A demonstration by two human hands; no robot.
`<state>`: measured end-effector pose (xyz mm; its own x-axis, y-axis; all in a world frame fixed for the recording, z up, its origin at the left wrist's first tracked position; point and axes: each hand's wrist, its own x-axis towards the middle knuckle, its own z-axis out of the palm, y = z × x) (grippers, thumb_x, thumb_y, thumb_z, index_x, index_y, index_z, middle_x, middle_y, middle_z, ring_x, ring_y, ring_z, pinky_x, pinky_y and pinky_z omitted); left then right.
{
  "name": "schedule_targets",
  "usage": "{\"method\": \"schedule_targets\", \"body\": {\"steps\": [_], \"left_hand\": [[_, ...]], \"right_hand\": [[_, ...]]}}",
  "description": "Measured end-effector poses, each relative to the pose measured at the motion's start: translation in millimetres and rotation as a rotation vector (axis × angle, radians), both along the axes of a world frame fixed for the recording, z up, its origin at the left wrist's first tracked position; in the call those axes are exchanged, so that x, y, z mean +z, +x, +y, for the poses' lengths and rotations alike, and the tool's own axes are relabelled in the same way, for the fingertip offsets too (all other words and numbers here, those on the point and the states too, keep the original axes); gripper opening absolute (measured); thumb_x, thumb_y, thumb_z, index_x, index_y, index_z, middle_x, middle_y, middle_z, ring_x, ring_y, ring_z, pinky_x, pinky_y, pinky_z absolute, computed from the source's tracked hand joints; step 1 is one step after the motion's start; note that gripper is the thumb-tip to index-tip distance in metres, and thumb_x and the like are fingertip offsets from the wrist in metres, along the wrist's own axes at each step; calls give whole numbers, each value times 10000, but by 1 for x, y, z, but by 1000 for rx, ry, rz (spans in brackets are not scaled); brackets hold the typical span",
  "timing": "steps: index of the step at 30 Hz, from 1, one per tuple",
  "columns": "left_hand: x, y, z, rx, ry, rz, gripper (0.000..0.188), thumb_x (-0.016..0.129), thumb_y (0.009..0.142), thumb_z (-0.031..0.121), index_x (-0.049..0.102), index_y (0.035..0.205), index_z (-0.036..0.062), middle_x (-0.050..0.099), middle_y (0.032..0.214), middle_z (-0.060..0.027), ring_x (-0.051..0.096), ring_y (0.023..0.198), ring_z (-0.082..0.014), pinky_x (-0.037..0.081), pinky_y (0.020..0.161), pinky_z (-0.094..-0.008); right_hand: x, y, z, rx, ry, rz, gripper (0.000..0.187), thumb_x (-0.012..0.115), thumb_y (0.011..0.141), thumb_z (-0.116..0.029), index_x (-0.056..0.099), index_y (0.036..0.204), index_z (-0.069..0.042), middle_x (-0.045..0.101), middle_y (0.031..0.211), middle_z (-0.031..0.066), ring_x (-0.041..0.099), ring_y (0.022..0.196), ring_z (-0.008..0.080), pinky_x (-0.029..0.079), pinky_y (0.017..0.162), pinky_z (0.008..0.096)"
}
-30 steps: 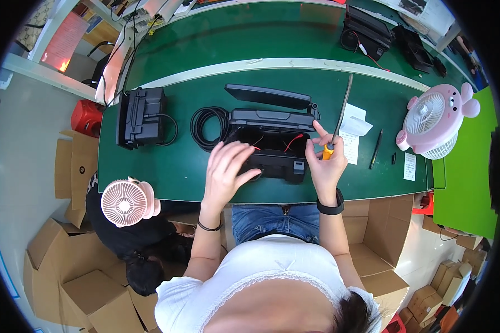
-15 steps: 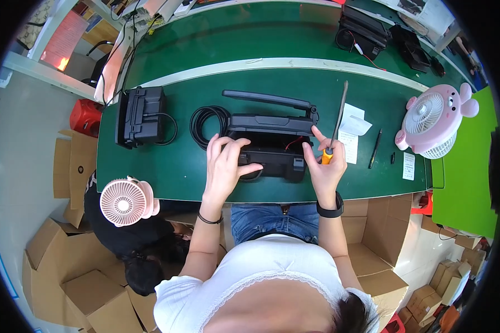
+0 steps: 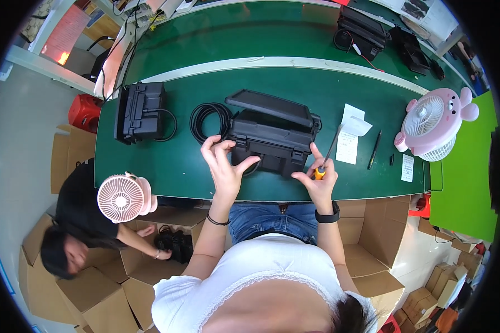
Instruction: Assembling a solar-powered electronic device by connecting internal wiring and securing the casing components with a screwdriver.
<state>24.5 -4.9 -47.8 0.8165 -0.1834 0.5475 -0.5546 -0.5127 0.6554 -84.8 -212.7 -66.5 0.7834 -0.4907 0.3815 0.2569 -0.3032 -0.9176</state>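
A black plastic case (image 3: 269,145) with latches along its front stands on the green table before me. Its middle section sits down on the base, and a flat upper panel (image 3: 269,106) is tilted up behind. My left hand (image 3: 223,166) grips the case's front left corner, fingers at the side and thumb on the front. With my right hand (image 3: 320,180) I keep a yellow-handled screwdriver (image 3: 320,172) in the fingers, its shaft pointing up and away. That hand's thumb and index finger touch the case's front right corner. A coiled black cable (image 3: 210,122) lies left of the case.
Another black case (image 3: 144,114) stands at the left, near a small pink fan (image 3: 122,198). On the right are paper slips (image 3: 347,147), a black pen (image 3: 375,150) and a pink fan (image 3: 428,119). A co-worker (image 3: 89,211) reaches into a cardboard box (image 3: 141,266) at lower left.
The case's middle section has come down over the base, hiding the red wire inside. The upper panel shows more of its face. My right hand has moved slightly nearer; the co-worker has shifted left.
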Motion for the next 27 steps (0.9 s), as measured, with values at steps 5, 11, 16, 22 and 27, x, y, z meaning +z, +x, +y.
{"method": "schedule_targets", "body": {"steps": [5, 11, 16, 22, 27], "left_hand": [[7, 6, 3, -60, 90, 24, 558, 955, 603, 214, 596, 995, 45, 411, 1325, -127, 544, 1093, -270, 509, 946, -415], [27, 10, -7, -94, -40, 65, 760, 927, 635, 188, 596, 1315, 108, 391, 1407, -143, 484, 1252, -332, 443, 1043, -446], [20, 25, -1, -250, -101, 113, 613, 920, 641, 139, 565, 1139, 89, 339, 1461, -158, 461, 1300, -384, 457, 1045, -465], [7, 19, -13, -246, -299, 163, 584, 913, 665, 88, 506, 1083, 72, 314, 1459, -156, 439, 1362, -410, 528, 993, -453], [0, 9, -22, -208, -360, 122, 583, 895, 702, 78, 494, 1125, 66, 322, 1430, -161, 415, 1375, -433, 473, 1070, -488]], "right_hand": [[-3, 4, 13, -136, -71, 9, 502, 894, 732, -84, 398, 805, -64, 653, 1298, 193, 468, 560, 4, 439, 519, 156], [2, 12, 6, -133, -50, 15, 487, 879, 748, -83, 395, 804, -62, 649, 1300, 203, 463, 560, -5, 429, 515, 157], [1, 11, 6, -111, -63, 17, 472, 862, 765, -69, 392, 810, -58, 634, 1319, 214, 465, 566, -2, 428, 516, 168], [11, 14, 12, -186, -20, 10, 448, 843, 779, -44, 398, 837, -51, 688, 1227, 198, 509, 588, 17, 435, 548, 174], [2, 11, 17, -243, 76, -17, 372, 768, 832, 3, 400, 850, -51, 703, 1177, 194, 567, 657, 53, 464, 598, 193]]}}
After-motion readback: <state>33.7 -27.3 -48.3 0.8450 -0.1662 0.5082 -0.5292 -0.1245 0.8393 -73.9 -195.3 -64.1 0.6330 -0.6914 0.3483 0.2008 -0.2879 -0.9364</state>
